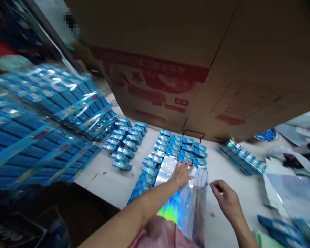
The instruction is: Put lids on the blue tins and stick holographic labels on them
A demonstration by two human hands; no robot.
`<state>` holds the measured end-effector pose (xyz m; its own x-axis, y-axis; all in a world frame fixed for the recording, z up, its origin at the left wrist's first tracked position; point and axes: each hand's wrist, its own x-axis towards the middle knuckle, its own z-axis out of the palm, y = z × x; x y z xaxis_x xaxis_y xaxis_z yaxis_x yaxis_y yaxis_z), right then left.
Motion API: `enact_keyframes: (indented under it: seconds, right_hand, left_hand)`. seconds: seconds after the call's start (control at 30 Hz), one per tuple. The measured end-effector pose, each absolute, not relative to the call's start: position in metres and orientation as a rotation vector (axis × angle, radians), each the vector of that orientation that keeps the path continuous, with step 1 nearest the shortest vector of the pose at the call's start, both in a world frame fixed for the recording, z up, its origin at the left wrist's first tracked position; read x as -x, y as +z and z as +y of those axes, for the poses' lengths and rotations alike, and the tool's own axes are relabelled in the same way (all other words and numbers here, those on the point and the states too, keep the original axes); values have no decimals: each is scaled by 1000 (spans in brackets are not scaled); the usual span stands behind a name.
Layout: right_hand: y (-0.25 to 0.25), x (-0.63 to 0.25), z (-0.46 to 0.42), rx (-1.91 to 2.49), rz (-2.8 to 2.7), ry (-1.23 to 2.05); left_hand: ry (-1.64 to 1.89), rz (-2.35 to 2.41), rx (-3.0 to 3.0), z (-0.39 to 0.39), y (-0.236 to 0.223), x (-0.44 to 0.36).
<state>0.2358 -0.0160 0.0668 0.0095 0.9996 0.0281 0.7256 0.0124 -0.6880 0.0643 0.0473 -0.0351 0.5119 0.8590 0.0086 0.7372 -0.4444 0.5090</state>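
Note:
My left hand (pixel 183 173), a thin bracelet at its wrist, lies with spread fingers on a shiny rainbow-reflecting sheet (pixel 174 206). That sheet covers part of the rows of small blue boxes (pixel 158 146) on the white table. Just off the sheet's right edge, my right hand (pixel 228 199) is closed, thumb and forefinger pinched together. Whatever may be between those fingertips is too small to make out. Blue boxes also run down the sheet's left side, and the sheet's near end reaches the pink clothing on my body.
A big cardboard carton (pixel 175 79) with red print looms over the table's back. Wrapped blue boxes are stacked high (pixel 49 124) at left, beside loose boxes (pixel 126 143). A blue box bundle (pixel 244 156) and clear sheets (pixel 294 193) lie right. The white table's (pixel 98 186) left edge shows.

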Motion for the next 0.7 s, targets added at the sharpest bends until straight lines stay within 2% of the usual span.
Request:
enact_keyframes:
  seconds: [0.13,0.23,0.37,0.57,0.7]
  right_hand:
    - [97,-193,-17,1725,-1344,1077]
    - [93,-159,-12,1660,-989,1228]
    - [75,-119,-13,1537,-697,1424]
    - [47,-63,-33,1472,-515,1560]
    - [22,-23,-44,1553,-497,1440]
  left_hand:
    - [663,1243,-1954,54,-16,-48]
    - [947,1221,-1311,49,2,-13]
    - [856,1124,-709,28,21,43]
    - [859,1204,-562,-11,22,95]
    - [884,1341,-616,-25,6,126]
